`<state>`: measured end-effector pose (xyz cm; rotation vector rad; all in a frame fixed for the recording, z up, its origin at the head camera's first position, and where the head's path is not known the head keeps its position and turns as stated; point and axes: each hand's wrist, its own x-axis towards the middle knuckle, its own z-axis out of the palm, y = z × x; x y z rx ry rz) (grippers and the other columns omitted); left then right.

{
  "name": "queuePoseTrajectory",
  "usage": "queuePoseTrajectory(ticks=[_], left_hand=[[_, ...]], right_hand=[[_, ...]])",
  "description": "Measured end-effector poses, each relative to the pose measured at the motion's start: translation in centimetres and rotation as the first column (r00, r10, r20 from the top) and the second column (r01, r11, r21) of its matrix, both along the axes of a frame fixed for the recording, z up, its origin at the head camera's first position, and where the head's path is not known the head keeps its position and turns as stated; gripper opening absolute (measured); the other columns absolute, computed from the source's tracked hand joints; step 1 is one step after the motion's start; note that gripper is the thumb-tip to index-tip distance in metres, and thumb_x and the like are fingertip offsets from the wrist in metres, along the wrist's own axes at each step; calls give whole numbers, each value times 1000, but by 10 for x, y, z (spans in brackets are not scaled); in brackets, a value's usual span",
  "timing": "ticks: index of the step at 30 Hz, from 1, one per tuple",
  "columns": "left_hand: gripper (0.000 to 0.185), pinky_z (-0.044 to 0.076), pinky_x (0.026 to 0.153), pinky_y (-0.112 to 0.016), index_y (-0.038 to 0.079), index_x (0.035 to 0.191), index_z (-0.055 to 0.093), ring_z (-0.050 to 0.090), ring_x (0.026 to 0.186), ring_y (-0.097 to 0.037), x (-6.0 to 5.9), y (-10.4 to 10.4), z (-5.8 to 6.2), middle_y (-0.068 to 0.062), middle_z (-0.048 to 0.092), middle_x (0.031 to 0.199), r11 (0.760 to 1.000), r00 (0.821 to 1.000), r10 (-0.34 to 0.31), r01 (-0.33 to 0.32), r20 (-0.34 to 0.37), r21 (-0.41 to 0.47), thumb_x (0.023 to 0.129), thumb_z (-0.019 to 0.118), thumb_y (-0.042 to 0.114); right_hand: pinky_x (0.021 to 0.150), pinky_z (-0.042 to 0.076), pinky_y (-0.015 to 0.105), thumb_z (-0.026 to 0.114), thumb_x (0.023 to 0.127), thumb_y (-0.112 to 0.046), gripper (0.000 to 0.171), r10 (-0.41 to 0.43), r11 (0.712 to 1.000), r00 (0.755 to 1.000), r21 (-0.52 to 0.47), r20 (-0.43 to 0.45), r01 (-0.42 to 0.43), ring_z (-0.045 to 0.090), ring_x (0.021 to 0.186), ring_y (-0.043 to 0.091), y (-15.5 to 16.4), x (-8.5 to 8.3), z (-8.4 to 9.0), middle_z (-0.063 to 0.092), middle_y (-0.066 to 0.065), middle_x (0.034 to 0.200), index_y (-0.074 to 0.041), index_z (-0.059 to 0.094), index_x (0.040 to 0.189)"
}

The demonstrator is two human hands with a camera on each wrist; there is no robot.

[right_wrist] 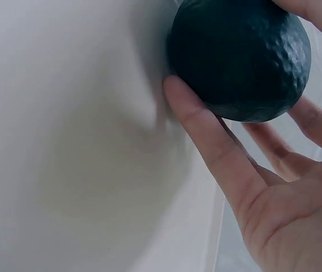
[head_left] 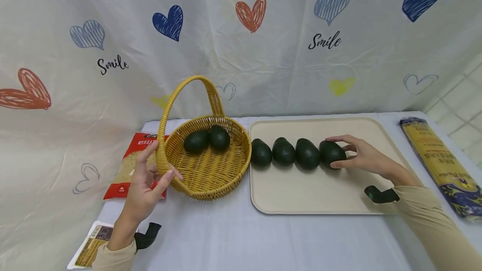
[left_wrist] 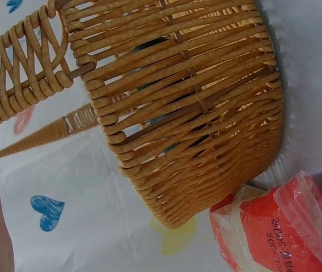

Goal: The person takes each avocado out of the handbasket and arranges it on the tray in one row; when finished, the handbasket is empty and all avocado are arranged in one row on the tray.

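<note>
A woven yellow basket (head_left: 211, 179) with a tall handle (head_left: 177, 91) holds two dark avocados (head_left: 196, 140) (head_left: 220, 137). My left hand (head_left: 162, 159) rests at the handle's base, thumb on the rim and straight fingers behind it. The left wrist view shows the basket wall (left_wrist: 195, 130) close up. Several more avocados lie in a row on a beige tray (head_left: 301, 195). My right hand (head_left: 333, 152) grips the rightmost avocado (head_left: 328, 154), fingers on top and thumb on its near side. In the right wrist view the thumb and a finger hold that avocado (right_wrist: 240, 56) against the tray (right_wrist: 81, 158).
A red food packet (head_left: 126, 170) (left_wrist: 280, 232) lies left of the basket. Another packet (head_left: 90, 248) sits at the table's near left corner. A long noodle pack (head_left: 440, 162) lies right of the tray. A heart-printed curtain hangs behind the table.
</note>
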<state>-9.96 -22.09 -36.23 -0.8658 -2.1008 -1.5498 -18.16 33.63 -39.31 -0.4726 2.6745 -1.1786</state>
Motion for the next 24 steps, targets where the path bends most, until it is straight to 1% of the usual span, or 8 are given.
queuePoseTrajectory(ticks=[2,5,9,12,18,23,24], left_hand=[[82,56,69,-16,2,160,22,72,90,-5,0,0,0,2,75,93,1000,1000,-2,2,0,0,89,55,-22],[82,56,72,-16,2,160,22,72,90,-5,0,0,0,2,75,93,1000,1000,-6,6,2,0,89,55,-23],[83,56,73,-16,2,160,22,73,90,-5,0,1,0,2,74,93,1000,1000,-9,9,5,6,88,54,-24],[84,56,72,-16,2,160,22,73,90,-5,0,0,0,3,74,93,1000,1000,-7,7,6,10,87,53,-24],[83,56,77,-15,2,160,22,73,93,-4,0,0,1,5,74,95,1000,1000,7,-7,10,4,88,54,-23],[84,55,84,-15,4,160,23,73,94,-3,1,1,2,7,72,97,1000,999,31,-31,29,-6,87,54,-24],[84,56,83,-15,4,160,23,72,94,-3,1,2,2,8,72,97,999,999,35,-34,27,-10,87,54,-24]], right_hand=[[90,53,30,88,86,-20,74,-5,1000,1000,9,6,5,59,119,35,0,1,1,51,12,151,-10,52,150],[90,54,33,87,87,-21,73,-6,1000,1000,22,12,5,59,120,37,2,2,3,51,14,150,-10,52,150],[89,54,27,87,87,-19,72,4,1000,1000,14,14,-5,56,123,38,3,2,4,51,15,150,-8,53,149],[88,54,24,87,86,-17,72,16,1000,1000,3,17,-16,55,124,40,5,2,6,50,16,150,-7,52,149],[88,54,22,87,86,-15,74,44,999,999,-4,23,-44,54,127,49,9,3,8,47,22,153,-4,49,150],[86,55,24,87,86,-13,75,57,998,998,-6,23,-56,54,125,51,12,4,9,46,25,153,-2,48,150],[86,55,25,87,86,-13,75,55,998,998,-5,24,-55,54,125,51,12,4,10,46,25,153,-2,48,150]])
